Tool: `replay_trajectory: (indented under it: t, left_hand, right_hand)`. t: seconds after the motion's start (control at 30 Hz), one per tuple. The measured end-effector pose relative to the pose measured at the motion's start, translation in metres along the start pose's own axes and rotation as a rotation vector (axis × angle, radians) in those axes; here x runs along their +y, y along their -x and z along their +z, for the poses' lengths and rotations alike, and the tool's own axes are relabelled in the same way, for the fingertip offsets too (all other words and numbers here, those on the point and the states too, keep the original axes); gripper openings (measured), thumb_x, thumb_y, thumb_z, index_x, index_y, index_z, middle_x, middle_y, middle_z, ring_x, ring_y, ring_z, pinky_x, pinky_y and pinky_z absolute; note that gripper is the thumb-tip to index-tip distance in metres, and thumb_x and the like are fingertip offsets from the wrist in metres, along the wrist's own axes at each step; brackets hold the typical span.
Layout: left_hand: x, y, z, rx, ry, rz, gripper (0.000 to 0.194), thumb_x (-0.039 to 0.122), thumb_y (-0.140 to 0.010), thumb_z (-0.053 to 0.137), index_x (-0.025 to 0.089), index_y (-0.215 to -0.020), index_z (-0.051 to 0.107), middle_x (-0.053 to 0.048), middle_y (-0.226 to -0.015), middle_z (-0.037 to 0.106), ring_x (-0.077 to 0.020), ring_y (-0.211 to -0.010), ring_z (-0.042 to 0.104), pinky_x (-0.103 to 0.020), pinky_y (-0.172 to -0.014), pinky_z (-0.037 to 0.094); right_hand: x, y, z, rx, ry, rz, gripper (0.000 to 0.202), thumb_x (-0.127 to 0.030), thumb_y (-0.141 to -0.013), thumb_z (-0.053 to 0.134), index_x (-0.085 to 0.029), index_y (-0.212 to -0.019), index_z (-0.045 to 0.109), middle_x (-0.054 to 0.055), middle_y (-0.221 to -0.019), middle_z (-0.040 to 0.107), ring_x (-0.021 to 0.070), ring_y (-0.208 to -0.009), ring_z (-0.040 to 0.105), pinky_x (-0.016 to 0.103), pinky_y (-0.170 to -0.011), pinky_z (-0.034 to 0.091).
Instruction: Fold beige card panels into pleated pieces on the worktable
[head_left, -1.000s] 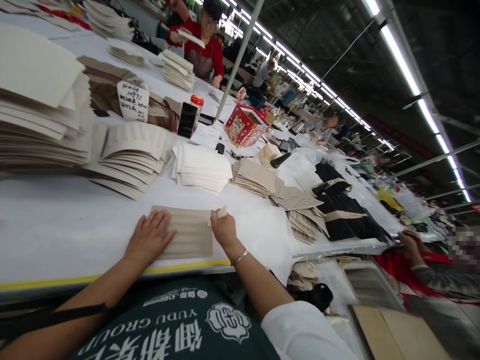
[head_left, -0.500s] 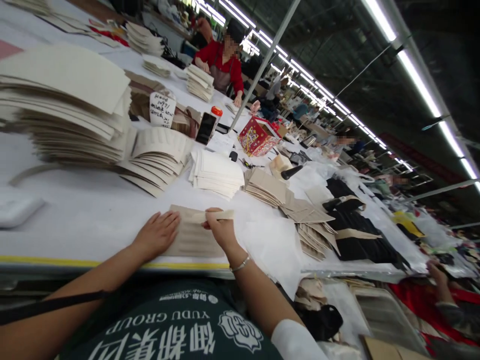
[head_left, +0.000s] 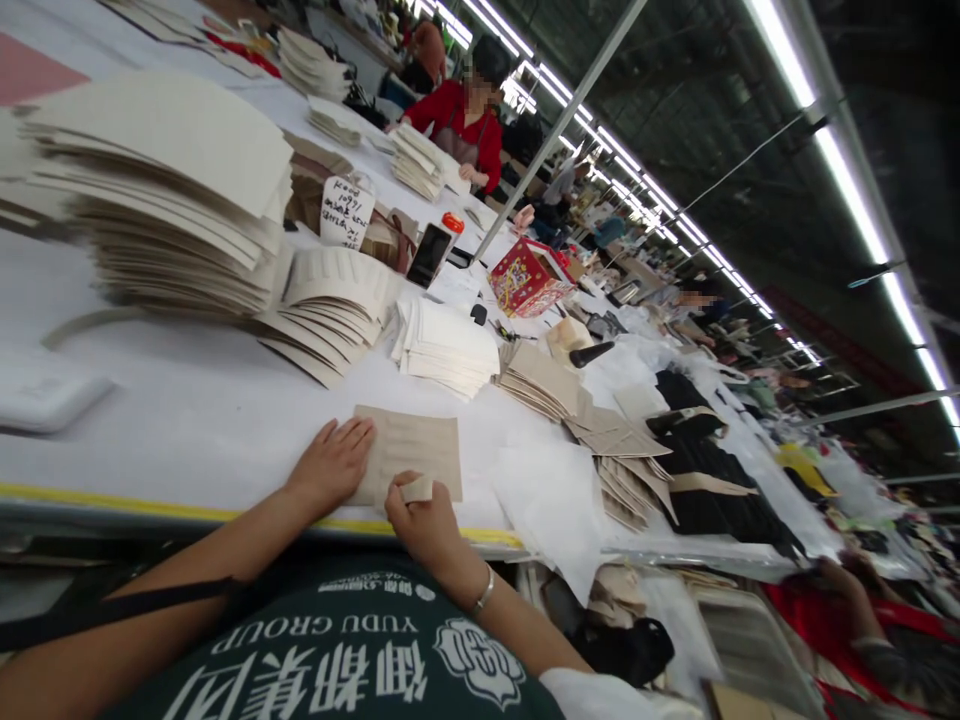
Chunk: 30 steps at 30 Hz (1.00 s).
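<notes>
Centrally, a tan panel lies on a white table, close to its yellow-striped near edge. From left to right: a tall stack of pale sheets (head_left: pixel 165 150) curves upward on the table (head_left: pixel 225 420); beside it, a lower stack of ridged pieces (head_left: pixel 337 280) fans toward the wearer. The left hand (head_left: pixel 335 465) rests flat on the panel's left side, its fingers extended and close together. The tan panel (head_left: pixel 431 440) is thin, flat and roughly rectangular, with a matt surface crossed by faint lengthwise ridges and a straight right edge. Over its near part, the right hand (head_left: pixel 424 515) is curled around a small pale piece (head_left: pixel 418 489). Farther right come a white stack (head_left: pixel 446 345), a tan stack (head_left: pixel 540 378), loosely fanned tan pieces (head_left: pixel 622 440) and black cloth (head_left: pixel 712 470).

The left hand covers part of the panel's left side; the right hand hides part of its near edge. The pale piece is partly enclosed by the fingers, and its full shape cannot be told. The tall stack's lower sheets are blurred.
</notes>
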<state>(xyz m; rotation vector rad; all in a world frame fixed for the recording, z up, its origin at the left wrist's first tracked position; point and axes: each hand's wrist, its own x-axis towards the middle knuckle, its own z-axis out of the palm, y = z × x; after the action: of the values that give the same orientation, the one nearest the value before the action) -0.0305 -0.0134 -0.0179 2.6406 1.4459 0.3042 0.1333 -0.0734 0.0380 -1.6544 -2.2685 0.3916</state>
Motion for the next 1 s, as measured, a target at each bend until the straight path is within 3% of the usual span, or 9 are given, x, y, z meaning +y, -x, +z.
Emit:
replay_trajectory:
  t: [0.07,0.2,0.27,0.43,0.53,0.63,0.73,0.87,1.0]
  left_hand:
    - [-0.002,0.0,0.002,0.009,0.009,0.019,0.048,0.017,-0.084,0.035,0.011,-0.128,0.051,-0.011,-0.139,0.046,-0.0248,-0.129,0.041,-0.045,-0.107,0.027]
    - [-0.004,0.0,0.009,0.065,0.022,0.012,0.045,0.021,-0.087,0.033,0.012,-0.126,0.052,-0.012,-0.135,0.051,-0.0236,-0.127,0.044,-0.043,-0.106,0.029]
    - [-0.004,0.0,0.012,0.095,0.017,-0.029,0.045,0.02,-0.085,0.035,0.01,-0.125,0.053,-0.014,-0.134,0.052,-0.0235,-0.126,0.045,-0.041,-0.106,0.03]
    - [-0.006,0.001,0.006,0.056,0.006,-0.071,0.047,0.013,-0.081,0.036,0.01,-0.125,0.053,-0.015,-0.136,0.049,-0.0241,-0.127,0.043,-0.041,-0.105,0.03]
    - [-0.008,0.0,-0.005,-0.021,0.003,-0.073,0.047,0.012,-0.082,0.034,0.013,-0.125,0.054,-0.014,-0.137,0.048,-0.0265,-0.127,0.042,-0.047,-0.105,0.028]
    - [0.001,-0.005,-0.014,-0.046,-0.005,-0.081,0.047,0.012,-0.083,0.033,0.017,-0.125,0.055,-0.014,-0.136,0.05,-0.0307,-0.127,0.042,-0.056,-0.104,0.023]
    - [0.026,-0.012,-0.013,-0.071,-0.001,-0.046,0.045,0.027,-0.088,0.037,0.014,-0.129,0.05,-0.016,-0.138,0.047,-0.0332,-0.127,0.041,-0.055,-0.104,0.023]
    - [0.053,-0.017,0.003,-0.135,0.042,0.041,0.059,0.052,-0.082,0.05,0.021,-0.132,0.048,-0.013,-0.145,0.038,-0.0375,-0.132,0.031,-0.054,-0.106,0.02]
    - [0.044,-0.02,0.011,-0.122,0.1,0.136,0.059,0.059,-0.081,0.048,0.029,-0.132,0.048,-0.007,-0.144,0.04,-0.0343,-0.134,0.029,-0.051,-0.108,0.015]
  right_hand:
    - [0.001,-0.013,-0.001,0.035,-0.017,0.043,0.02,-0.017,-0.085,0.044,-0.016,-0.077,0.061,0.004,-0.069,0.065,0.0144,-0.068,0.061,0.021,-0.064,0.043]
    - [0.004,-0.072,-0.003,0.118,0.044,0.157,0.021,-0.02,-0.086,0.044,-0.015,-0.08,0.064,0.006,-0.075,0.067,0.0162,-0.071,0.061,0.024,-0.067,0.043]
    - [0.001,-0.085,-0.004,0.134,0.048,0.195,0.021,-0.019,-0.085,0.045,-0.014,-0.078,0.064,0.007,-0.075,0.067,0.0162,-0.07,0.06,0.024,-0.067,0.043]
    - [-0.004,-0.045,-0.007,0.025,-0.151,0.087,0.016,-0.017,-0.08,0.048,-0.017,-0.072,0.062,0.004,-0.07,0.066,0.0145,-0.069,0.061,0.023,-0.068,0.045]
    - [0.013,-0.022,-0.018,-0.099,-0.448,0.209,0.016,-0.021,-0.081,0.049,-0.019,-0.07,0.061,0.0,-0.056,0.061,0.013,-0.055,0.06,0.022,-0.057,0.047]
    - [0.047,-0.015,-0.033,0.045,-0.762,0.459,0.019,-0.034,-0.079,0.054,-0.018,-0.082,0.063,-0.001,-0.055,0.06,0.0134,-0.052,0.061,0.023,-0.051,0.05]
    - [0.084,-0.012,-0.045,0.227,-0.877,0.573,0.036,-0.042,-0.072,0.063,-0.014,-0.094,0.064,0.001,-0.067,0.064,0.0151,-0.061,0.064,0.024,-0.052,0.052]
    - [0.115,-0.011,-0.053,0.213,-0.798,0.444,0.036,-0.042,-0.075,0.062,-0.015,-0.098,0.066,0.005,-0.084,0.067,0.0146,-0.069,0.064,0.027,-0.06,0.053]
    - [0.121,-0.029,-0.065,0.048,-0.423,0.099,0.02,-0.03,-0.079,0.061,-0.017,-0.091,0.07,0.007,-0.09,0.069,0.0161,-0.083,0.063,0.03,-0.078,0.049]
